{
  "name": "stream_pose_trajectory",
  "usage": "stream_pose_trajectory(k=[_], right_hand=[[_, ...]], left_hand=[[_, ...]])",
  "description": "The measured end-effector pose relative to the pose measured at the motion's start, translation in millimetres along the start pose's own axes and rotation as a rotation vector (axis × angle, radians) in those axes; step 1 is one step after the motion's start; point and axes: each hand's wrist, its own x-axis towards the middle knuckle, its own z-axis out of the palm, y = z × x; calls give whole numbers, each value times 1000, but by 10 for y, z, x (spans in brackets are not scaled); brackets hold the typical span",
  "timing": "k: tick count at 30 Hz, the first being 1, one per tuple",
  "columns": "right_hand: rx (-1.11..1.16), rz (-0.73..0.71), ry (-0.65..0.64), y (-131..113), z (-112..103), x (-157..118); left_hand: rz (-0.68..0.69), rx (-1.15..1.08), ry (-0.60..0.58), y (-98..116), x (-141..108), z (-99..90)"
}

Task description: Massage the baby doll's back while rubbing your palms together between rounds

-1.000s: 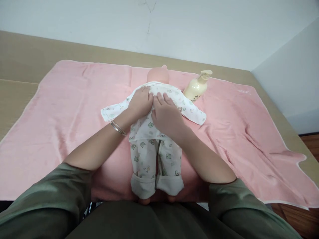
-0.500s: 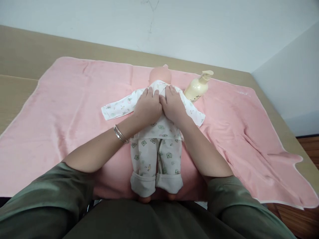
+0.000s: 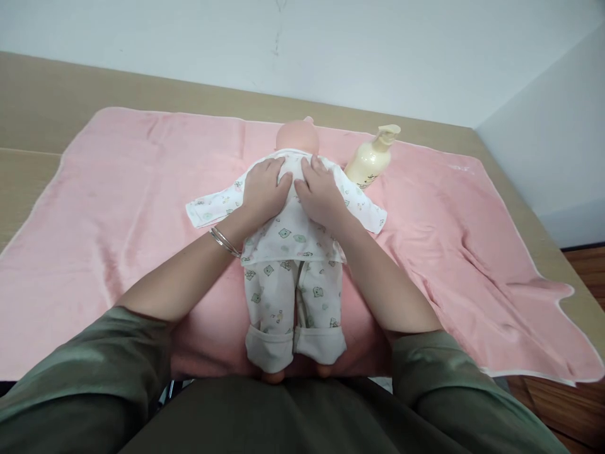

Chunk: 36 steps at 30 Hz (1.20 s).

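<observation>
A baby doll (image 3: pixel 295 236) in a white printed top and trousers lies on the pink blanket (image 3: pixel 155 164), its bald head (image 3: pixel 297 136) away from me and its feet near my body. No facial features show, so it seems to lie face down. My left hand (image 3: pixel 267 188) rests on the upper left of its back, fingers laid out over the cloth. On the upper right of the back lies my right hand (image 3: pixel 319 189), also with fingers extended. A strip of cloth shows between my two thumbs. Neither hand grasps anything.
A cream pump bottle (image 3: pixel 371 159) stands on the blanket just right of the doll's shoulder. The blanket covers much of a wooden table (image 3: pixel 42 79), which meets a white wall (image 3: pixel 198 44) at the back.
My hands were close together at the middle of the upper back; now they have moved apart, left hand to the left and right hand slightly right. The view has shifted a little.
</observation>
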Motion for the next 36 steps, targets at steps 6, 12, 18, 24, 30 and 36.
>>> stream_pose_trajectory(k=[6,12,18,24,30,36], right_hand=[[45,74,60,95,60,124],[29,-16,9,177,-9,134],[41,-63,-49,253,-94,198],[-75,38,1,-133,-9,-123],[-82,-17,-7,-195,-25,-211],[74,13,-68,76,-109,80]], left_hand=[[4,32,13,-6,-2,28],[28,118,27,33,-34,16],[22,212,-12,259,-291,14],[172,130,-90,7,-115,16],[120,160,-105,-14,-46,-70],[148,198,-57,222,-299,-55]])
